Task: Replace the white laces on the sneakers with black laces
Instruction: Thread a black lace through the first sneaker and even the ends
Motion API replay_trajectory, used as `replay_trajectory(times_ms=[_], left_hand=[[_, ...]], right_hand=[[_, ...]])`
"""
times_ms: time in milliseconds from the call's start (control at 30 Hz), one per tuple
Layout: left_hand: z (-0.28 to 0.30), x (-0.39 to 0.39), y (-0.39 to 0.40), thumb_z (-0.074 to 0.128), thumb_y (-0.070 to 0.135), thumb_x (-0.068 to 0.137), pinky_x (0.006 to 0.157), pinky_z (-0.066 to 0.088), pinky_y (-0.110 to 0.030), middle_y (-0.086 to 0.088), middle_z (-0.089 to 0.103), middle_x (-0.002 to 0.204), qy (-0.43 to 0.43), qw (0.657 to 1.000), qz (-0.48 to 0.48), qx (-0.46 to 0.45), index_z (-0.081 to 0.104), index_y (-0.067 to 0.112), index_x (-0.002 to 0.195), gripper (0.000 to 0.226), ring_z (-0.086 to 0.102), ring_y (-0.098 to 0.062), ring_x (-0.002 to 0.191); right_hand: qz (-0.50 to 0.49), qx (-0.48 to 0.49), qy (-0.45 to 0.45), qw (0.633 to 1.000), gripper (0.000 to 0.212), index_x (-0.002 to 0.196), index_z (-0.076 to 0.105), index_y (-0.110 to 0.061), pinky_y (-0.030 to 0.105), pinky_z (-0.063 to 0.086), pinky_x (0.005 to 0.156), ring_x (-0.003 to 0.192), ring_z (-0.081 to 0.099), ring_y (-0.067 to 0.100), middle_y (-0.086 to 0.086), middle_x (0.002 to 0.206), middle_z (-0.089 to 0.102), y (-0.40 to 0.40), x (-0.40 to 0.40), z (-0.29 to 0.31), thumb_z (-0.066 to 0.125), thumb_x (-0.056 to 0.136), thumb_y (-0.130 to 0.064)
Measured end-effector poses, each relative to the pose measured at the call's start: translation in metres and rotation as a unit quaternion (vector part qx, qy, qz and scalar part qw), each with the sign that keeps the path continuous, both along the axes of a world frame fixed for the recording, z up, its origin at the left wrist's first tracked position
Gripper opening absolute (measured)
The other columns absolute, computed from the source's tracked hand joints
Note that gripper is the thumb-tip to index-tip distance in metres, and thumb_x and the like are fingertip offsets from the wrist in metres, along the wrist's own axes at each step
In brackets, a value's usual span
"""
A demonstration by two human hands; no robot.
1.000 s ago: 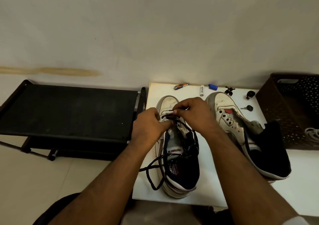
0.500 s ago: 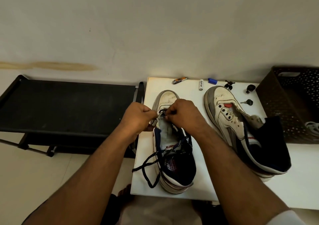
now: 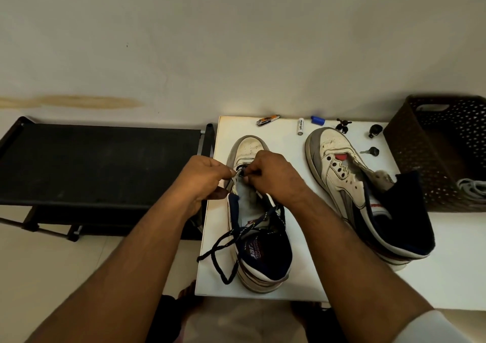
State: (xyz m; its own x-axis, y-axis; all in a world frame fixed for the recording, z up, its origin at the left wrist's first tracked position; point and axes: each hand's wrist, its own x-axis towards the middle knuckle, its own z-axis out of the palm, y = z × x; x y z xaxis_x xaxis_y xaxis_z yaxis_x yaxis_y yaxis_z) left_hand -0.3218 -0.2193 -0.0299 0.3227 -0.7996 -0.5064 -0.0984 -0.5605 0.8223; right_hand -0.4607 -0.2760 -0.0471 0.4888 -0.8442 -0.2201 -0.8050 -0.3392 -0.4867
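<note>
Bare table [image 3: 297,211] lies between the 2 sneakers; basket [image 3: 410,164] blocks the right.

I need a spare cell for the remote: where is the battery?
In the head view the battery lies at the far edge of the white table, between the nail clipper on its left and the blue cap on its right.
</note>
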Motion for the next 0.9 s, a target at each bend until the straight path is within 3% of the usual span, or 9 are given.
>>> replay_trajectory(times_ms=[267, 467, 567, 633, 700, 767, 800, 867, 900], left_hand=[[-0.008, -0.002, 0.001, 0.059, 0.013, 0.094, 0.045, 0.050, -0.022, -0.008, 0.070, 0.090, -0.003, 1.000, -0.012, 0.005, 0.072, 0.008, 0.095, 0.013, 0.062, -0.013, 0.056], [-0.015, -0.008, 0.001, 0.064, 0.009, 0.089, 0.056, 0.045, -0.023, -0.005, 0.065, 0.076, 0.008, 1.000, 0.024, -0.012, 0.070, 0.008, 0.091, 0.007, 0.055, -0.011, 0.062], [-0.019, -0.014, 0.002, 0.053, 0.002, 0.094, 0.060, 0.046, -0.023, -0.007, 0.062, 0.085, -0.024, 0.998, 0.040, -0.041, 0.063, 0.010, 0.090, 0.013, 0.054, -0.012, 0.067], [-0.015, -0.012, -0.001, 0.040, 0.000, 0.097, 0.057, 0.047, -0.028, -0.009, 0.060, 0.097, 0.019, 0.994, 0.094, -0.049, 0.055, 0.012, 0.094, 0.019, 0.057, -0.015, 0.061], [0.003, 0.003, -0.007, 0.029, -0.002, 0.098, 0.051, 0.052, -0.028, -0.011, 0.061, 0.097, 0.165, 0.960, 0.193, -0.121, 0.047, 0.015, 0.088, 0.027, 0.064, -0.019, 0.055], [0.023, 0.030, -0.011, 0.023, -0.003, 0.096, 0.058, 0.057, -0.033, -0.013, 0.061, 0.094, 0.293, 0.864, 0.326, -0.248, 0.042, 0.015, 0.085, 0.029, 0.071, -0.026, 0.066], [0.028, 0.051, -0.012, 0.022, -0.001, 0.095, 0.063, 0.058, -0.035, -0.013, 0.060, 0.096, 0.304, 0.810, 0.391, -0.314, 0.041, 0.014, 0.087, 0.026, 0.072, -0.029, 0.073], [0.025, 0.089, -0.010, 0.028, 0.008, 0.094, 0.076, 0.059, -0.033, -0.011, 0.056, 0.106, 0.180, 0.745, 0.486, -0.420, 0.041, 0.012, 0.096, 0.013, 0.072, -0.025, 0.084], [0.021, 0.102, -0.006, 0.035, 0.017, 0.092, 0.085, 0.056, -0.029, -0.010, 0.055, 0.115, 0.053, 0.750, 0.495, -0.436, 0.043, 0.013, 0.102, 0.013, 0.070, -0.021, 0.094]], right_hand=[[-0.009, 0.015, -0.023, 1.000, 0.016, 0.094, 0.076, -0.015, 0.024, 0.038, 0.067, 0.084, 0.063, 0.023, 0.004, 0.083, 0.063, 0.005, 0.004, 0.000, 0.062, 0.089, -0.022], [-0.026, 0.024, -0.040, 0.999, 0.013, 0.088, 0.076, -0.015, 0.023, 0.041, 0.067, 0.080, 0.064, 0.022, 0.007, 0.085, 0.071, 0.002, 0.005, 0.000, 0.066, 0.086, -0.023], [-0.016, 0.046, -0.054, 0.997, 0.016, 0.084, 0.076, -0.011, 0.025, 0.040, 0.063, 0.077, 0.062, 0.021, 0.008, 0.081, 0.069, -0.001, 0.002, 0.001, 0.066, 0.087, -0.024], [-0.020, 0.071, -0.074, 0.995, 0.025, 0.077, 0.073, -0.006, 0.027, 0.039, 0.059, 0.068, 0.058, 0.021, 0.013, 0.075, 0.066, -0.002, -0.004, 0.004, 0.065, 0.088, -0.027], [-0.030, 0.106, -0.083, 0.990, 0.033, 0.067, 0.067, -0.007, 0.025, 0.037, 0.054, 0.057, 0.051, 0.016, 0.010, 0.063, 0.059, -0.002, -0.010, 0.007, 0.062, 0.091, -0.030], [-0.048, 0.154, -0.101, 0.982, 0.036, 0.061, 0.061, -0.013, 0.021, 0.039, 0.049, 0.049, 0.049, 0.012, 0.002, 0.056, 0.053, -0.001, -0.015, 0.011, 0.061, 0.093, -0.031], [-0.056, 0.173, -0.110, 0.977, 0.037, 0.060, 0.059, -0.014, 0.020, 0.040, 0.046, 0.047, 0.049, 0.012, 0.000, 0.055, 0.052, 0.000, -0.017, 0.013, 0.060, 0.093, -0.030], [-0.066, 0.191, -0.112, 0.973, 0.036, 0.061, 0.058, -0.015, 0.017, 0.039, 0.041, 0.046, 0.050, 0.012, 0.000, 0.056, 0.051, 0.000, -0.018, 0.016, 0.059, 0.094, -0.029], [-0.070, 0.194, -0.111, 0.972, 0.035, 0.061, 0.058, -0.015, 0.016, 0.038, 0.040, 0.046, 0.050, 0.012, 0.000, 0.057, 0.052, 0.000, -0.017, 0.017, 0.060, 0.093, -0.028]])
